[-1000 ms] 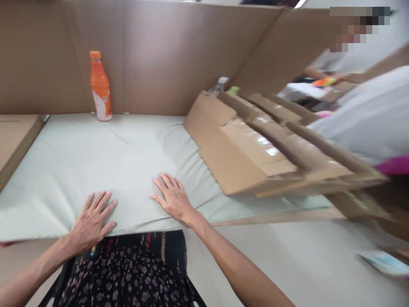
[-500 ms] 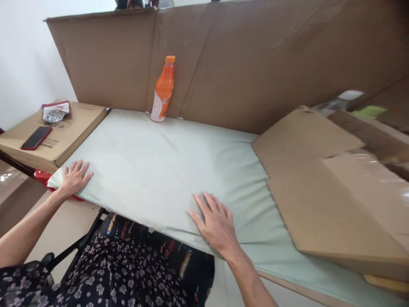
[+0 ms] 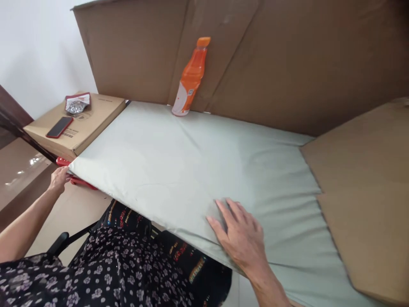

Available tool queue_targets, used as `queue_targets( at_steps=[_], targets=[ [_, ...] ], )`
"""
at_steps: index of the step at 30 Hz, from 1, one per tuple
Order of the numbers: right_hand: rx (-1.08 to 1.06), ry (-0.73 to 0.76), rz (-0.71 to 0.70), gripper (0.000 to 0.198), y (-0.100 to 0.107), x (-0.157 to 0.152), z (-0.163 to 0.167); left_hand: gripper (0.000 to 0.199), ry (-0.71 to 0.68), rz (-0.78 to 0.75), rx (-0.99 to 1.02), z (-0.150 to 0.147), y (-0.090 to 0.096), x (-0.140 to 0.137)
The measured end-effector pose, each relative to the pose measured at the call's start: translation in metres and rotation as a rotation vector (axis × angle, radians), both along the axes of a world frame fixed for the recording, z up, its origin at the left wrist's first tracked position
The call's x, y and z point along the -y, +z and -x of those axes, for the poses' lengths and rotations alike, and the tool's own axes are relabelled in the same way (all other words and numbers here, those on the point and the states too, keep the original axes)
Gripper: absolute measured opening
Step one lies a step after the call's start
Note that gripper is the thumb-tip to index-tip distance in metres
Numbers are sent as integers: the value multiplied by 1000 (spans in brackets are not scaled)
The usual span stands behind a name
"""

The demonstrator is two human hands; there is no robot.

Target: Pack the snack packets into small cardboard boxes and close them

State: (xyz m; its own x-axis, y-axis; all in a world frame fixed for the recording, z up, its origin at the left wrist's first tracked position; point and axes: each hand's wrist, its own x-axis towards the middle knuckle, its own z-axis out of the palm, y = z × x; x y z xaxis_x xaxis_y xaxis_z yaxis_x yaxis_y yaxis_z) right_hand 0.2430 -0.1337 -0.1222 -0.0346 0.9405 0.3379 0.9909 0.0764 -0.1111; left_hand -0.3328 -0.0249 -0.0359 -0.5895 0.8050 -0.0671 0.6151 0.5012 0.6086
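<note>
A pale green cloth [image 3: 153, 157] covers the tabletop, smooth on the left and wrinkled towards the right. At its near left corner my left hand [image 3: 59, 179] is closed on the cloth's edge; some of its fingertips are hidden there. My right hand [image 3: 241, 232] lies flat near the front edge, palm down, fingers spread, holding nothing. Beyond both hands, an orange drink bottle [image 3: 191, 79] stands on the cloth at the back, tilted in the picture, close to an upright cardboard sheet [image 3: 134, 51].
A closed cardboard box [image 3: 99, 113] at the left carries a phone [image 3: 59, 127] and an opened foil packet [image 3: 77, 103]. Folded cardboard [image 3: 367, 204] covers the right side. Something red [image 3: 82, 183] shows below the cloth's left corner.
My left hand has gone from lying flat on the cloth to gripping its near left corner. My right hand stays flat on the cloth. The view has shifted left.
</note>
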Motion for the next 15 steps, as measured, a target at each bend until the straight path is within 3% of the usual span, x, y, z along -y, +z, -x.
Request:
queue_targets(
  at_steps=[3, 7, 11, 15],
  targets=[
    [3, 7, 0, 57, 2, 2, 0, 38, 118, 4, 273, 13, -3, 2],
    [29, 9, -3, 61, 3, 4, 1, 38, 177, -52, 477, 24, -6, 0],
    [46, 2, 9, 60, 4, 6, 1, 37, 142, -121, 548, 30, -9, 5],
    [49, 0, 0, 60, 6, 8, 2, 35, 77, -172, 498, 28, -15, 13]
  ],
)
